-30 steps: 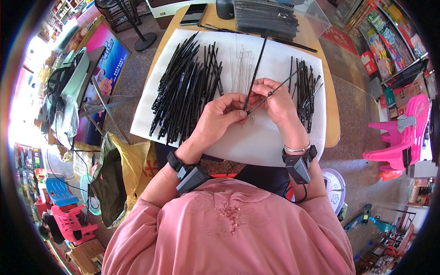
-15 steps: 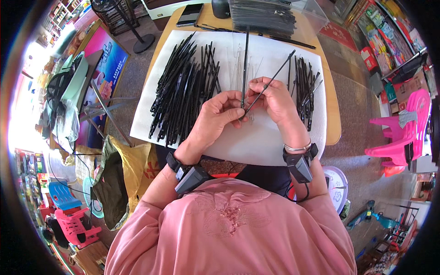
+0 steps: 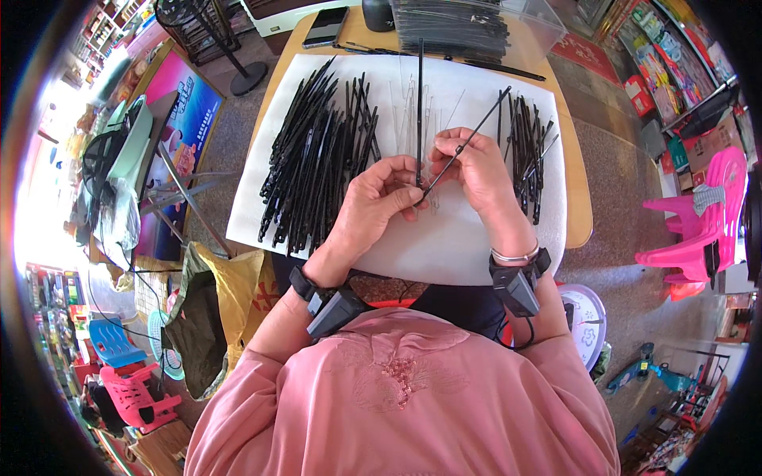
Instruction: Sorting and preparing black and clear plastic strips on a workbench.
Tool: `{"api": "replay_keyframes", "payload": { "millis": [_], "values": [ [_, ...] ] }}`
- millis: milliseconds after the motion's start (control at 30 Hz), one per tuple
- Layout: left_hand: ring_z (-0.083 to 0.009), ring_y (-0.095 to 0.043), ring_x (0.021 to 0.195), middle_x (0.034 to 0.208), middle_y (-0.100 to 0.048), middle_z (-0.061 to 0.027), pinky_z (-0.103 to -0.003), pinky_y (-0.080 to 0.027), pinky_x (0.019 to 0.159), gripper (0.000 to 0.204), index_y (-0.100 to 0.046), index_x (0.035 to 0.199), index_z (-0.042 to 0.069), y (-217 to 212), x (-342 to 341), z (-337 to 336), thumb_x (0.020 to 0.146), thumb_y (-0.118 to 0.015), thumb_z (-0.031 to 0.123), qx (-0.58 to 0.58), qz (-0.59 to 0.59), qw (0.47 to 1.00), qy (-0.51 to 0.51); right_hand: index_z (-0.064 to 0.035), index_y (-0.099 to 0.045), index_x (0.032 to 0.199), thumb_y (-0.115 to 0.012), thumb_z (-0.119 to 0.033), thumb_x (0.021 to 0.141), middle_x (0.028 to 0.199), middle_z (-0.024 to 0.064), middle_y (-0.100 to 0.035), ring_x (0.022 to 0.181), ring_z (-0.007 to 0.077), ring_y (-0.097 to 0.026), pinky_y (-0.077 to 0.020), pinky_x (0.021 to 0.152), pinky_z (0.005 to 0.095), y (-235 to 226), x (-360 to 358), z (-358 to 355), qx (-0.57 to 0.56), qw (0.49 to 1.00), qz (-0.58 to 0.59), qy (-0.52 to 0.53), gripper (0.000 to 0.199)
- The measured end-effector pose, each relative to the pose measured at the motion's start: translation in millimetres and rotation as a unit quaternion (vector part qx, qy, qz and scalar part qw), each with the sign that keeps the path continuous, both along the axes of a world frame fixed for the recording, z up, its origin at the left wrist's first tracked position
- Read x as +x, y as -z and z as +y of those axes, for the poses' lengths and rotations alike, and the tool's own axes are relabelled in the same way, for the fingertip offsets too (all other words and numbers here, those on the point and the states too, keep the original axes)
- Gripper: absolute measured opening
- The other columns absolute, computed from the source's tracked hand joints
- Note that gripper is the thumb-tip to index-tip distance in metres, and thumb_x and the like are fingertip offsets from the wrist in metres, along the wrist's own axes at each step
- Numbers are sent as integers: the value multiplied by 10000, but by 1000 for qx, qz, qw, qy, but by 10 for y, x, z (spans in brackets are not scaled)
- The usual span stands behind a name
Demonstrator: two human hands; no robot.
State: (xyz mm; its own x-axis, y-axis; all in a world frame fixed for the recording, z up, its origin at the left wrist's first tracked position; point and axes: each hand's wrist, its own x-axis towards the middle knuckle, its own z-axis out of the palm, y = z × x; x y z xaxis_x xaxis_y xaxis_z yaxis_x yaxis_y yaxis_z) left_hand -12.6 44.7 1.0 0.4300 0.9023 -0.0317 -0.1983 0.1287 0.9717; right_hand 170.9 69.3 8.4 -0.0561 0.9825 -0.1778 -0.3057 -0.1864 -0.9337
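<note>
Both my hands work close together over a white padded sheet (image 3: 468, 266). My left hand (image 3: 371, 197) pinches the lower end of a thin black stick (image 3: 420, 95) that points away from me. In my right hand (image 3: 479, 173) is a second slim black stick (image 3: 487, 117), slanting up to the right, its lower end meeting the left fingertips. Whether the two sticks are joined there I cannot tell. Fine thin wires (image 3: 409, 115) lie on the sheet just beyond my hands. A large pile of black sticks (image 3: 313, 163) lies left of them, a smaller pile (image 3: 525, 155) to the right.
The sheet covers most of a wooden table (image 3: 577, 202). Along its far side are a phone (image 3: 326, 28), a dark cup (image 3: 379, 14) and a clear plastic box (image 3: 530, 30) with many thin dark strips. A yellow bag (image 3: 238, 297) stands at lower left, pink chairs (image 3: 702, 226) at right.
The far tip of the stick in my left hand has swung slightly left. Both hands keep nearly the same place and grip.
</note>
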Motion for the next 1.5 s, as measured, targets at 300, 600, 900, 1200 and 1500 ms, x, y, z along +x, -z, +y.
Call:
{"api": "replay_keyframes", "payload": {
  "millis": [300,600,900,1200,1500],
  "values": [
    [-119,-609,653,777,-568,-28,-218,-469,544,69,-498,886,34,-32,36,36,878,-567,28,-74,-40,992,-96,-3,-548,1030,-532,-42,842,891,84,-612,753,158,-600,-514,699,302,-69,-20,-15,116,992,12,-43,193],
    [-87,-523,620,734,-527,5,-213,-401,549,42,-526,866,42,-6,94,-29,867,-566,27,17,-4,993,-118,-51,-528,1029,-571,-93,861,914,24,-551,772,120,-573,-465,628,252,-148,19,-90,84,990,-4,-113,179],
    [-24,-428,624,696,-516,64,-185,-337,554,87,-627,883,29,-165,77,20,887,-596,110,26,49,992,-110,-3,-546,978,-551,-90,894,840,46,-566,744,137,-597,-542,662,295,-135,-25,-94,101,988,24,-119,121],
    [-84,-533,681,754,-631,-45,-244,-445,627,148,-653,964,-9,-190,163,-46,859,-612,87,146,199,952,-181,29,-566,952,-541,-86,897,844,50,-572,746,120,-589,-548,663,291,-137,-33,-83,134,985,0,-106,129],
    [-112,-563,693,753,-633,-85,-267,-458,646,156,-653,964,-14,-112,309,-28,851,-566,49,159,198,951,-176,-19,-590,863,-564,-214,890,688,58,-571,603,97,-545,-437,539,257,-53,-54,-106,159,952,-262,23,198]
  ]
}}
